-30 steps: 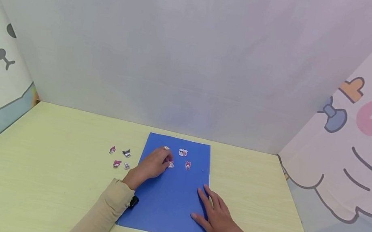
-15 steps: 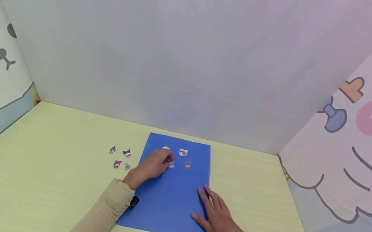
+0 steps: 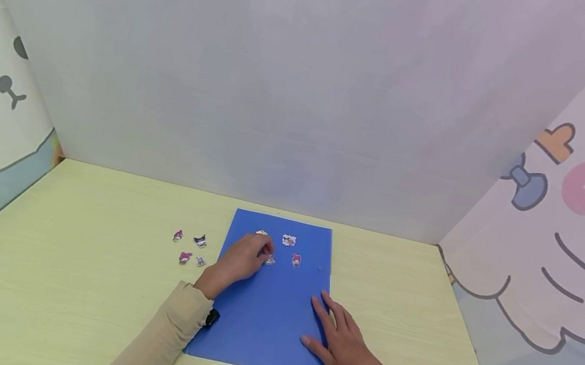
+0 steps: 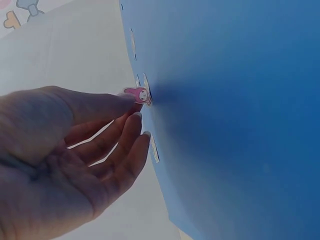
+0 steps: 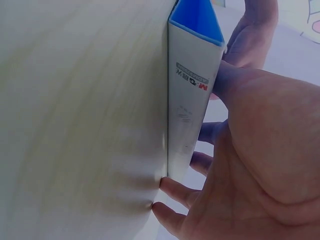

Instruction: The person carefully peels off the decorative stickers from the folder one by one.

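Left hand (image 3: 241, 256) held over blue folder (image 3: 259, 325), pink sticker (image 4: 142, 94) pinched by it; right hand (image 3: 345, 347) spread, rested on folder's right edge; four loose stickers (image 3: 185, 258) laid on table (image 3: 79, 276).

Evenly bright around the folder (image 3: 263, 320) in the head view, tinged pinkish on the wall (image 3: 307, 94) behind it; dim, bluish in both wrist views, softly shadowed on the folder beside the left hand (image 4: 60, 172).
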`<state>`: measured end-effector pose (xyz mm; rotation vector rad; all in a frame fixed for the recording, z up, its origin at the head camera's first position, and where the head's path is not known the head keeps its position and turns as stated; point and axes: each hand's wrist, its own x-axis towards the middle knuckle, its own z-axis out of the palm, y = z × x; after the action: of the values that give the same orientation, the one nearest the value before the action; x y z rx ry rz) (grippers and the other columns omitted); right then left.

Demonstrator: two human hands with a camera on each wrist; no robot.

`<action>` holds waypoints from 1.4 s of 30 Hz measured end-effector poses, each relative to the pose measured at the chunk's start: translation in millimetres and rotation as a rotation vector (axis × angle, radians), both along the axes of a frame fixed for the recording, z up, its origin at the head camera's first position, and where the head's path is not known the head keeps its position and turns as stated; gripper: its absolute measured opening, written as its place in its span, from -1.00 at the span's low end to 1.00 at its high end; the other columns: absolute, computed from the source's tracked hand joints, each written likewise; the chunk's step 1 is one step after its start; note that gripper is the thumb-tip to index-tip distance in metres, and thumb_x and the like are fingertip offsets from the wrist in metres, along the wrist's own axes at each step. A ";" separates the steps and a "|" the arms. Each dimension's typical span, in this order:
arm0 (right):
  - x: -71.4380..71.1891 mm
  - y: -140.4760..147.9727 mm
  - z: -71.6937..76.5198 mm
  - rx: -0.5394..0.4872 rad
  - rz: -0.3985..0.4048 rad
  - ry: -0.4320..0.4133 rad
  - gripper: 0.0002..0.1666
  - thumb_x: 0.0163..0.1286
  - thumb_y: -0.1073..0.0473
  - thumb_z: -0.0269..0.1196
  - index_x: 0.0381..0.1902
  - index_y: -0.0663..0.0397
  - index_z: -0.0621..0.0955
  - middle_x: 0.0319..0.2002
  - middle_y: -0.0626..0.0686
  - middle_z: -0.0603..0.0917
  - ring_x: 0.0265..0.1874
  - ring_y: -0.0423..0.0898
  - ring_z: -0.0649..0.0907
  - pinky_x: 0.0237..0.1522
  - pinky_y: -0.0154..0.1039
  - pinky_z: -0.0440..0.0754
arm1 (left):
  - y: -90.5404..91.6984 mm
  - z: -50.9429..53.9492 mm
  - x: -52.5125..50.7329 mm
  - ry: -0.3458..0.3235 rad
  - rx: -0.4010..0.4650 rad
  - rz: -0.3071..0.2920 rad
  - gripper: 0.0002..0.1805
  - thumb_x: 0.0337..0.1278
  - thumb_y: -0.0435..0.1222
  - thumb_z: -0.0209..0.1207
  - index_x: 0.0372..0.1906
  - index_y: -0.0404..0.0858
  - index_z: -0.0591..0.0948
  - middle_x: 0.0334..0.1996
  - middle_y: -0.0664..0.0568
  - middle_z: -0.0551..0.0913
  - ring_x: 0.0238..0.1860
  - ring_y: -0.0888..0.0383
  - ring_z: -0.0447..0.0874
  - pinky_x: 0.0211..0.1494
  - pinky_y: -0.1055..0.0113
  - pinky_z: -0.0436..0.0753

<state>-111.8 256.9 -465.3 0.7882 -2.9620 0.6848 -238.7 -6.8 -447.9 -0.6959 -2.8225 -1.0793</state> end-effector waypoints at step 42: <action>-0.6 -0.5 4.4 0.024 -0.023 -0.112 -0.16 0.58 -0.14 0.15 0.59 0.19 0.23 0.56 0.29 0.16 0.46 0.32 0.26 0.38 0.35 0.25 | -30.0 1.2 13.9 0.042 0.043 0.000 -0.96 0.32 -0.51 0.26 -0.28 -0.37 0.67 -0.38 -0.02 0.62 -0.33 0.10 0.55 -0.21 0.20 0.62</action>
<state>-112.4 256.3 -460.9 0.7392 -3.0802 0.7165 -224.8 -36.8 -446.7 -0.7058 -2.7550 -1.1086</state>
